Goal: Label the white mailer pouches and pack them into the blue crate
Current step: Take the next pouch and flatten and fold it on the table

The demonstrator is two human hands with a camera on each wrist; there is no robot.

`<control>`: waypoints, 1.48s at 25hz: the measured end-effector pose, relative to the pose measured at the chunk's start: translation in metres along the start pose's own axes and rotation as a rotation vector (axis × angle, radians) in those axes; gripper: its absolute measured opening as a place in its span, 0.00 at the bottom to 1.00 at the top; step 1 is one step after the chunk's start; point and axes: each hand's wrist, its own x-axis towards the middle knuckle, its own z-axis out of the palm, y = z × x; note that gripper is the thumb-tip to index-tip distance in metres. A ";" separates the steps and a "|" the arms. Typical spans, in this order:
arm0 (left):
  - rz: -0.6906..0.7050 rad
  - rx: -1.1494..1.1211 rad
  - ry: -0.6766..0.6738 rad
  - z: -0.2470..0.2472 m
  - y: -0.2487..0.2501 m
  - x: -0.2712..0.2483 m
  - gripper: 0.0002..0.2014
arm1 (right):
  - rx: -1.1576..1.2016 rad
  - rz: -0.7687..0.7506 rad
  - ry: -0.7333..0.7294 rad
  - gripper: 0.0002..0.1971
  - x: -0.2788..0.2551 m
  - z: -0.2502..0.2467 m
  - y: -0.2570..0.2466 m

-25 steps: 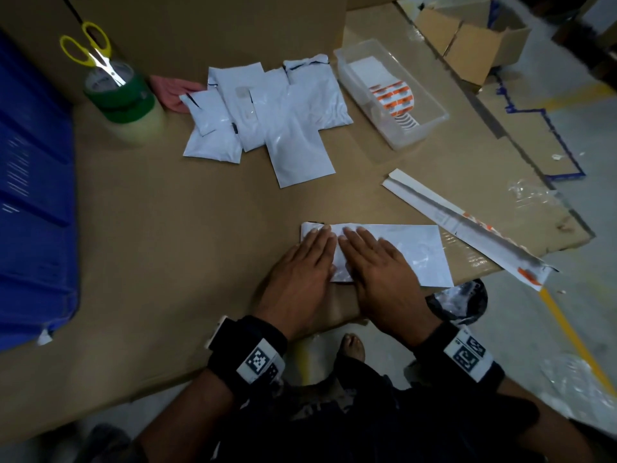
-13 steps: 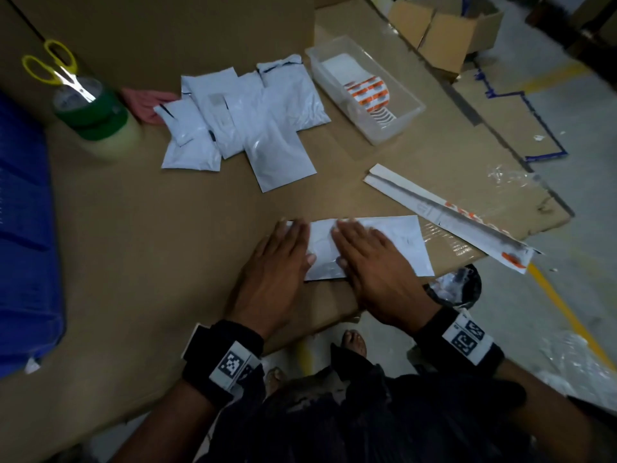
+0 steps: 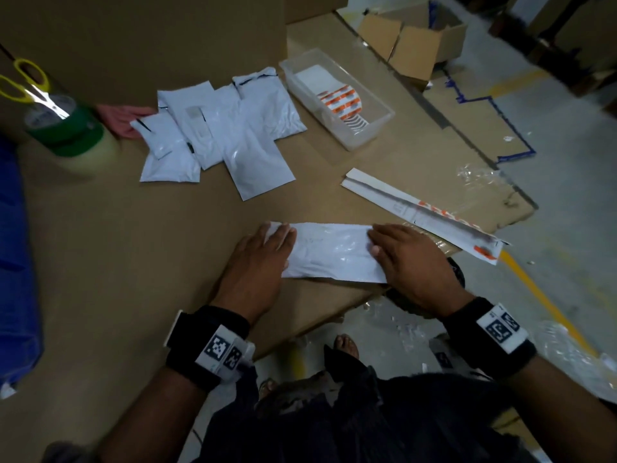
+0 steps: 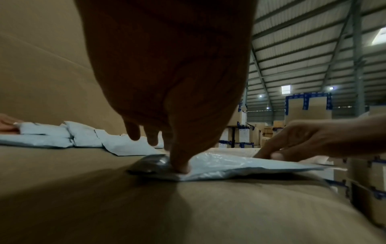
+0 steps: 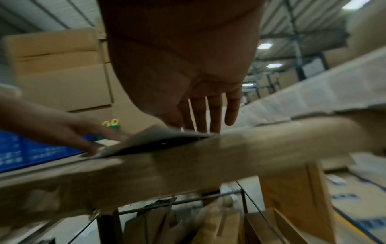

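Note:
A white mailer pouch (image 3: 334,253) lies flat near the front edge of the cardboard-covered table (image 3: 117,245). My left hand (image 3: 260,259) presses flat on its left end, fingers straight; the left wrist view shows the thumb (image 4: 179,163) pushing down on the pouch (image 4: 240,165). My right hand (image 3: 407,259) lies flat on the pouch's right end, fingers straight (image 5: 208,112). Several more white pouches (image 3: 220,135) lie in a pile at the back. The blue crate (image 3: 13,245) stands at the table's left edge.
A clear tray (image 3: 377,128) with orange-striped labels (image 3: 340,101) sits back right. A spent label backing strip (image 3: 417,212) lies right of the pouch. Tape rolls (image 3: 66,132) topped by yellow scissors (image 3: 26,85) stand back left. Another person's hand (image 3: 123,120) touches the pile.
My hands have slid apart along the pouch, the left toward its left end and the right toward its right end. The camera view has shifted slightly.

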 end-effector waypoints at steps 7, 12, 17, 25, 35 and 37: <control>-0.238 -0.275 0.203 -0.030 0.010 0.025 0.20 | 0.052 -0.121 -0.115 0.14 -0.005 -0.014 -0.057; -0.035 -0.793 0.028 -0.021 0.021 0.024 0.29 | 0.033 -0.338 -0.210 0.16 0.006 0.013 -0.079; -0.228 -0.624 0.269 -0.014 -0.005 -0.011 0.21 | 0.048 -0.238 -0.077 0.18 0.024 0.016 -0.083; -0.192 -0.119 0.017 0.005 0.017 -0.050 0.29 | -0.114 -0.126 0.018 0.22 0.032 0.038 -0.095; -0.214 -0.069 -0.030 0.026 0.025 -0.050 0.37 | -0.069 -0.096 -0.058 0.36 0.015 0.046 -0.046; -0.188 -0.105 -0.056 0.024 0.023 -0.050 0.40 | -0.091 0.012 -0.098 0.37 0.017 0.040 -0.039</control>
